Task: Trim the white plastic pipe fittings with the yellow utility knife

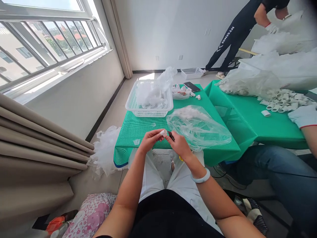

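Above the near edge of the green-covered table (131, 132), my left hand (149, 140) pinches a small white plastic pipe fitting (163, 132). My right hand (180, 144) is closed around a dark-handled tool (170, 135); its working end is too small to make out. The right thumb reaches close to the fitting, and both hands nearly meet there. Just beyond my right hand lies a clear plastic bag (200, 129) with white pieces inside. Small clear plastic scraps (136, 142) rest on the cloth beside my left hand.
A white basket (151, 113) holds crumpled clear bags. Behind are a bag of white fittings (180, 92) and a dark tablet-like object (192, 86). At right, a co-worker's gloved hand (303, 116) is beside piled fittings (284, 100). Another person stands behind. Plastic film (106, 150) lies on the floor.
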`<state>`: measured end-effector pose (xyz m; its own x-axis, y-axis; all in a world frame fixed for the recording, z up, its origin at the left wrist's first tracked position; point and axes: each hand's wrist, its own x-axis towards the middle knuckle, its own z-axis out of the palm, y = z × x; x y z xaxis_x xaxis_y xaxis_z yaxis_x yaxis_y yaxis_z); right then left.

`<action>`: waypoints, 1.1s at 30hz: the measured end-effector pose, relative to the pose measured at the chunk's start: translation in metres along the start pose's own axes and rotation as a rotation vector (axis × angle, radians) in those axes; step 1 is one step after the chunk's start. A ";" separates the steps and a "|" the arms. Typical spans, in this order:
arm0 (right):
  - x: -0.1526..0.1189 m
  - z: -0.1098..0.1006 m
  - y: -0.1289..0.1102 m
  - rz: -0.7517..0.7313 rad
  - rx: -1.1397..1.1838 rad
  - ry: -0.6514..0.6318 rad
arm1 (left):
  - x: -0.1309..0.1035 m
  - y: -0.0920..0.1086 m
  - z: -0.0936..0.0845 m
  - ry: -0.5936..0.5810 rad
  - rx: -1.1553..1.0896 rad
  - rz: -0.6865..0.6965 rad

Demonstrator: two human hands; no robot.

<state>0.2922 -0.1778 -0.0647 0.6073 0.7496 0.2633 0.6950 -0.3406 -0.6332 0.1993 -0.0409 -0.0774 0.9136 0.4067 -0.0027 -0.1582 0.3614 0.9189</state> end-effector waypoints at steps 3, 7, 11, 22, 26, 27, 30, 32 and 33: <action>0.000 0.008 -0.003 -0.002 -0.027 0.021 | 0.000 0.001 0.001 0.026 -0.023 -0.014; 0.000 0.014 -0.007 0.004 -0.093 0.084 | 0.001 0.000 0.003 0.049 0.023 0.032; 0.000 0.011 -0.006 -0.007 -0.132 0.101 | 0.002 -0.003 0.005 0.031 0.110 0.078; -0.009 0.011 0.000 0.022 -0.118 0.128 | 0.003 -0.010 0.015 0.056 0.100 0.181; -0.009 0.013 0.001 0.051 -0.075 0.141 | 0.004 -0.010 0.014 0.052 0.068 0.178; -0.009 0.014 0.000 0.054 -0.069 0.138 | 0.004 -0.011 0.014 0.047 0.072 0.174; -0.009 0.013 -0.002 0.060 -0.055 0.131 | 0.006 -0.013 0.013 0.058 0.084 0.190; -0.010 0.013 -0.003 0.068 -0.042 0.126 | 0.007 -0.014 0.012 0.085 0.072 0.203; -0.010 0.013 -0.003 0.073 -0.031 0.125 | 0.008 -0.015 0.011 0.098 0.063 0.201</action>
<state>0.2792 -0.1769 -0.0751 0.6983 0.6467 0.3070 0.6576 -0.4101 -0.6319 0.2128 -0.0526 -0.0868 0.8248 0.5458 0.1478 -0.3073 0.2133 0.9274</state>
